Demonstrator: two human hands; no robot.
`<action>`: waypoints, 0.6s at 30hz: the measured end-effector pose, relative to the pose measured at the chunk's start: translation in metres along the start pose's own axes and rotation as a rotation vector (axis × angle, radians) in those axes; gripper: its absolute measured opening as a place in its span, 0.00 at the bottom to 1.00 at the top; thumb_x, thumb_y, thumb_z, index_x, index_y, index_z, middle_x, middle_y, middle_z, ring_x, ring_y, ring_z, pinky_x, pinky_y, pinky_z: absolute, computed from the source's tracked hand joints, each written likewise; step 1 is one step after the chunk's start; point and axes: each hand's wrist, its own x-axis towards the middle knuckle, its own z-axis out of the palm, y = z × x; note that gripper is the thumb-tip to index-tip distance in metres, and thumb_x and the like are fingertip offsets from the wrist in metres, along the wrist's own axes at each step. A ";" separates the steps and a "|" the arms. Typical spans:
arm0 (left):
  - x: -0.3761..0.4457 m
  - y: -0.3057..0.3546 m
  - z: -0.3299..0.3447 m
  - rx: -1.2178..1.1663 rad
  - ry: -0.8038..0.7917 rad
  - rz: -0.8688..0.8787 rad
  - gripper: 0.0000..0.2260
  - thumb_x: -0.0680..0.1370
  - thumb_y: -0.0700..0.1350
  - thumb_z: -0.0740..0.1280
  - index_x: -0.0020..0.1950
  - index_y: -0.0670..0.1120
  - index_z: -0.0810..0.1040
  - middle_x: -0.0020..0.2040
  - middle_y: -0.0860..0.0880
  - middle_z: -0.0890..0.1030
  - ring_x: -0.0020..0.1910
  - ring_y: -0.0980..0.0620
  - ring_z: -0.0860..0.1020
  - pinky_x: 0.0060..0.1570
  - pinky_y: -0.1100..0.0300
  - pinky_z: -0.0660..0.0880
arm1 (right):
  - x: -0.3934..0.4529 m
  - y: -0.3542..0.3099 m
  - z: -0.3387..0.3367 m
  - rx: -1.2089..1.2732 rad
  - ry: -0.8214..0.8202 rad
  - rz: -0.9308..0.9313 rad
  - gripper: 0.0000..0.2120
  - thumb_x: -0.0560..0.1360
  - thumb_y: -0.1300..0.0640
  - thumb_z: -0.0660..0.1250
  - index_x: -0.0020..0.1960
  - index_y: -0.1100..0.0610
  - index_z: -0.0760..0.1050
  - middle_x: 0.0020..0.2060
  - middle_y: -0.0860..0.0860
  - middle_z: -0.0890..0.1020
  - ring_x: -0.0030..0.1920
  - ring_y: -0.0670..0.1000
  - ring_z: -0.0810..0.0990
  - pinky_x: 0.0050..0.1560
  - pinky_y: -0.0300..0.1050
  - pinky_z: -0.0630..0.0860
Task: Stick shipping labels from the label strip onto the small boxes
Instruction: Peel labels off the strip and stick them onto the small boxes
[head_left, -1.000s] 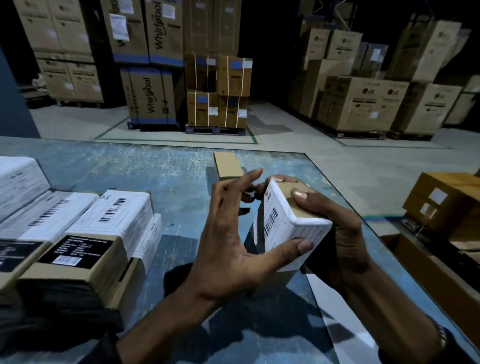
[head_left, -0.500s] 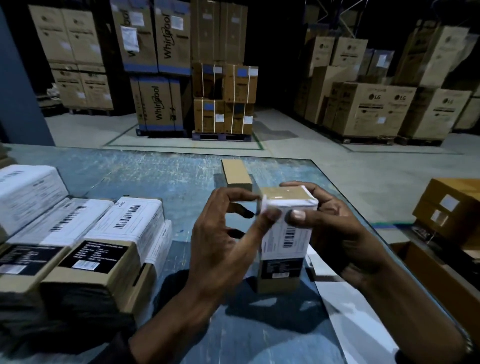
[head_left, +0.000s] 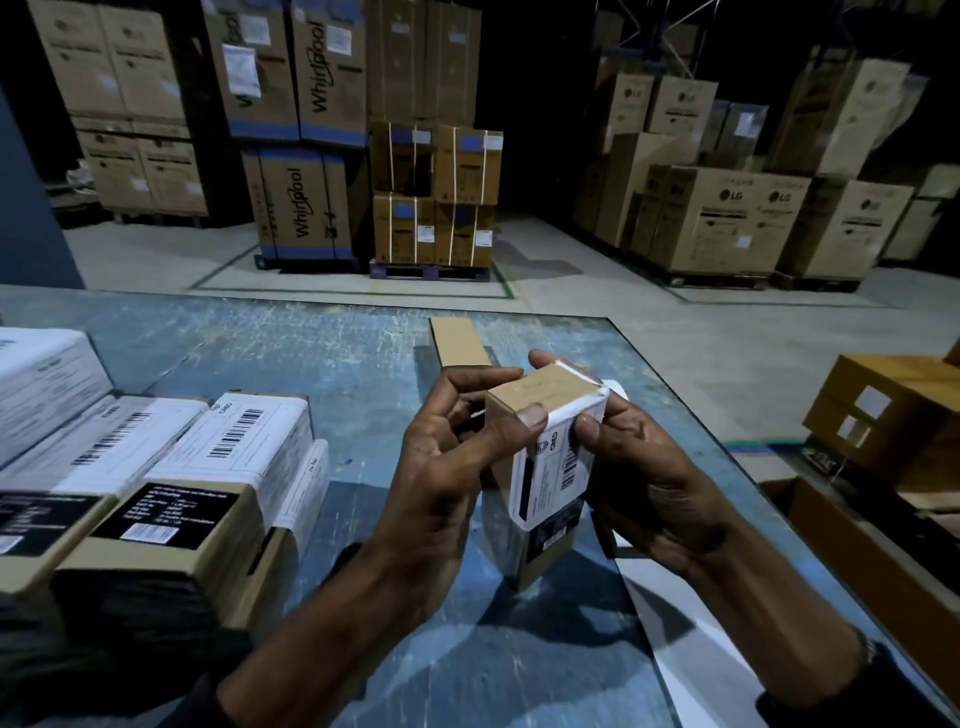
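Note:
A small brown box (head_left: 540, 400) stands upright on the blue table (head_left: 311, 364), held between both hands. A white shipping label (head_left: 550, 473) with a barcode wraps its front face and folds over the top edge. My left hand (head_left: 447, 467) grips the box's left side, its thumb pressing the label's top corner. My right hand (head_left: 644, 467) curls round the right side, fingers behind the box and thumb on the label. A white strip of label backing (head_left: 675, 639) lies on the table under my right forearm.
Several labelled small boxes (head_left: 228, 457) lie in rows at the left of the table. One unlabelled small box (head_left: 460, 340) lies flat just beyond my hands. Brown cartons (head_left: 893, 410) stand off the table's right edge; pallets of large cartons (head_left: 436, 197) stand on the floor behind.
The box has been turned from tilted to upright on the table. The label's top is now folded over the top edge, and my left thumb has moved up onto that corner.

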 end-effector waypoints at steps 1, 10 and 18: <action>0.000 0.000 0.002 -0.031 0.016 -0.010 0.18 0.72 0.47 0.76 0.61 0.49 0.80 0.60 0.44 0.85 0.58 0.45 0.84 0.56 0.48 0.78 | 0.000 0.001 0.001 -0.002 0.001 -0.003 0.27 0.79 0.64 0.64 0.77 0.53 0.76 0.63 0.61 0.83 0.58 0.56 0.84 0.58 0.48 0.82; 0.005 0.005 0.021 0.012 0.201 -0.020 0.15 0.73 0.54 0.78 0.54 0.49 0.81 0.47 0.49 0.88 0.43 0.52 0.86 0.37 0.61 0.79 | 0.002 0.002 0.009 -0.050 0.005 -0.033 0.28 0.76 0.58 0.71 0.76 0.52 0.76 0.65 0.61 0.83 0.61 0.57 0.83 0.59 0.48 0.82; 0.007 0.007 0.010 0.002 0.101 -0.065 0.16 0.73 0.51 0.68 0.57 0.45 0.81 0.52 0.41 0.86 0.49 0.47 0.83 0.46 0.53 0.77 | -0.001 0.003 0.016 -0.003 0.052 -0.021 0.27 0.76 0.61 0.70 0.74 0.53 0.76 0.60 0.60 0.84 0.57 0.56 0.84 0.51 0.48 0.83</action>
